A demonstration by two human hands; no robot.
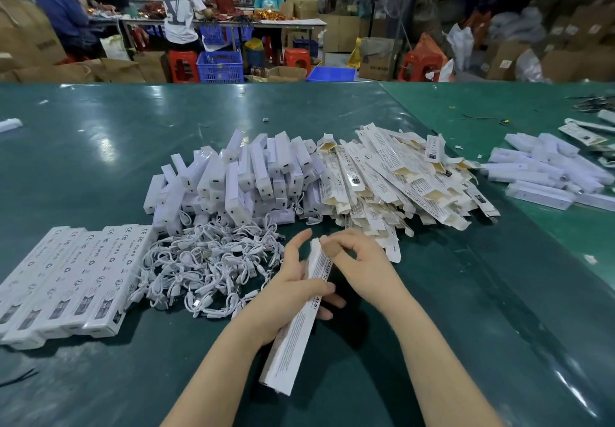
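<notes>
My left hand (293, 288) grips a long white printed carton (294, 336) around its middle, held slanted above the green table (432, 343). My right hand (361, 260) pinches the flap at the carton's upper end with fingertips curled. Beyond my hands lie a tangle of short white cables (213, 266), a heap of white plastic lamp bars (239, 176), and a pile of flat unfolded cartons (399, 180). A neat row of packed white boxes (66, 280) lies at the left.
More white bars (545, 173) lie on the neighbouring table at right. A lone white piece (10, 125) sits at the far left edge. People work at a far table (289, 22), with blue crates, red stools and cardboard boxes on the floor.
</notes>
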